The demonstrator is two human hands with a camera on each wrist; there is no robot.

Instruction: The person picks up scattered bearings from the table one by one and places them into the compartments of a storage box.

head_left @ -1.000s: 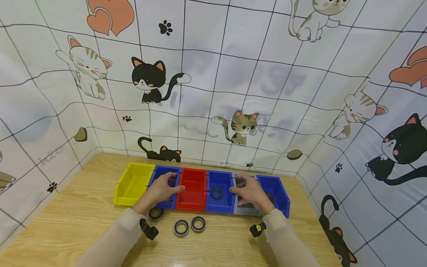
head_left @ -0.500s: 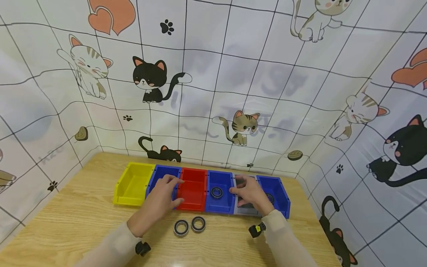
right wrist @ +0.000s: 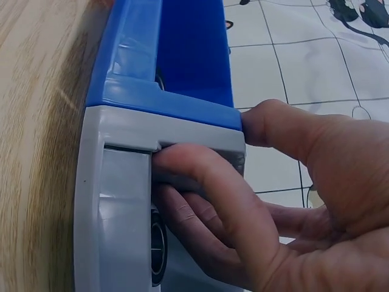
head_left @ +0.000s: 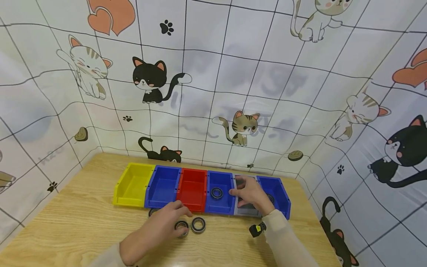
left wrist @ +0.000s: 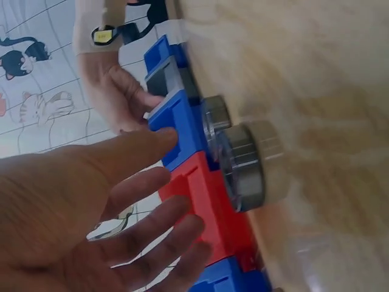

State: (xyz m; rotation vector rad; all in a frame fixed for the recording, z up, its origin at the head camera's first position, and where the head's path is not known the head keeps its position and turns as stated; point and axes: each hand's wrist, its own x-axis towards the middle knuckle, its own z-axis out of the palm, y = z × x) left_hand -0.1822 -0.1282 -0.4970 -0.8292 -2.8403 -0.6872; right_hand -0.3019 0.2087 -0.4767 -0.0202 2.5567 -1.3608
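Note:
My left hand [head_left: 166,222] hovers over the table at the front of the bins, fingers spread and holding nothing. Under its fingers lies a ball bearing [head_left: 180,223], partly covered; a second bearing [head_left: 198,231] sits just to its right. A third bearing [head_left: 152,211] peeks out behind the hand. At the grey bin [right wrist: 121,213], my right hand [head_left: 251,193] grips the side wall where it meets a blue bin [right wrist: 134,48], thumb and fingers on either side. Inside the grey bin, a bearing [right wrist: 159,246] shows below the fingers.
A row of joined bins runs along the back: yellow [head_left: 133,185], blue [head_left: 161,191], red [head_left: 191,194], blue [head_left: 220,207], grey, and blue [head_left: 283,204] at right. Bearings lie in the middle blue bin and the rightmost one. A patterned cloth [head_left: 200,74] hangs behind.
My left hand has come back from the left blue bin toward me and down over the loose bearings. The right hand stays at the grey bin.

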